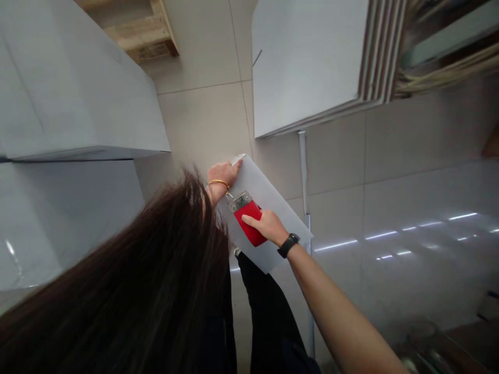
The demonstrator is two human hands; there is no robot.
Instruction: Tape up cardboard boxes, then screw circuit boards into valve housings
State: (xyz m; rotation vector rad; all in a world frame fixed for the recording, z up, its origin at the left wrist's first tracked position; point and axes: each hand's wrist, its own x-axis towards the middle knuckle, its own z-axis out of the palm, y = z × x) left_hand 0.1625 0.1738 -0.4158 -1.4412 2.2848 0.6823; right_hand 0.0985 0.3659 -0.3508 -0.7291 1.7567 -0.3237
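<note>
My left hand (225, 174), with a gold bangle at the wrist, grips the upper left edge of a white cardboard box (268, 192). The box sits tilted in front of my legs, and its lower left part is hidden. In my right hand (271, 226), below a black wristband, is a red tape dispenser (251, 213) with a clear end and metal rivets. Its clear end points toward my left wrist, over the box's white face. Long dark hair covers my left forearm.
Large white cartons (78, 88) stand at the left. Flat cardboard sheets (312, 57) are stacked at the upper right, beside bundled straps (448, 70). Part of a wooden pallet (134, 31) shows at the top left. A pale line (304, 166) runs along the tiled floor.
</note>
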